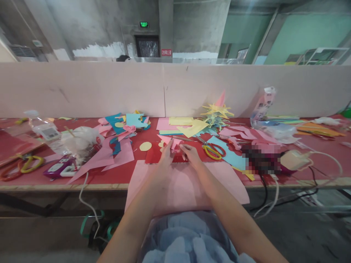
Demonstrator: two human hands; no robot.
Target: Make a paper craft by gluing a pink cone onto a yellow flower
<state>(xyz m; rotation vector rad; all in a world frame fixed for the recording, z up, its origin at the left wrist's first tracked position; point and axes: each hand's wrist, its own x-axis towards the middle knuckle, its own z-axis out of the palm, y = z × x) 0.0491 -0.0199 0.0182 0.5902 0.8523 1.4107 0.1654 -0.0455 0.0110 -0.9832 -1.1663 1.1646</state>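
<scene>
Both my hands meet over a red sheet [153, 156] at the table's front middle. My left hand [166, 151] is closed on a small folded piece of pink paper [175, 145]. On the right side of that piece, my right hand [189, 152] pinches its edge. A large pink sheet [189, 186] lies under my forearms and hangs over the front edge. Left of my hands is a round yellow paper piece [145, 146]. Scissors with red and yellow handles [214, 151] lie to the right, on the red sheet and a light blue sheet [231, 151].
Coloured scraps [126, 128] stand behind on the left, near a plastic bottle [45, 128] and more scissors [30, 164]. A paper tree [218, 111] stands at the back. Chargers and cables [294, 160] lie right. A pale partition [109, 89] borders the table.
</scene>
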